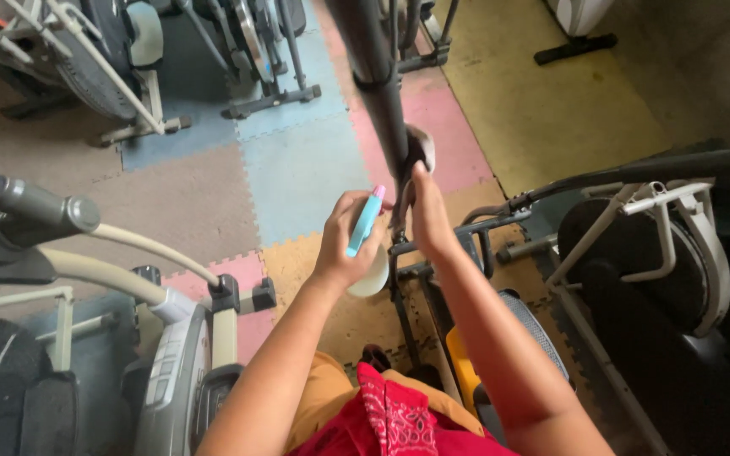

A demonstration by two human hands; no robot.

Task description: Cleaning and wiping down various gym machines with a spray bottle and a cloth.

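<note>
Above the foam-tile floor (pixel 297 169), roughly over the seam where a blue tile meets a yellow one, the person's left hand (pixel 346 245) is wrapped around a spray bottle (pixel 366 224). The fingers are curled tight around its pale blue neck, and the pink tip pokes out above the knuckles. Only a pale curve of the bottle's body shows under the palm; the rest is covered by the hand, so its shape is hard to read.

Just beside it, the right hand (pixel 427 215) reaches up to a dark handlebar pole (pixel 379 84) of an exercise machine. Its fingers are together and pressed toward the pole, with a small white cloth or pad (pixel 423 145) showing past the fingertips. Whether the fingers grip that white piece or merely press on it I cannot tell, since the back of the hand hides the contact.

The pole runs out of sight at the top edge. A grey elliptical machine (pixel 171 363) fills the lower left corner, cut off by the edge, and another dark machine (pixel 661 279) crowds the right side in shadow, its details murky. More machines (pixel 103 67) stand along the far left of the floor. A red patterned cloth (pixel 394 418) lies at the person's waist, partly cropped at the bottom.
</note>
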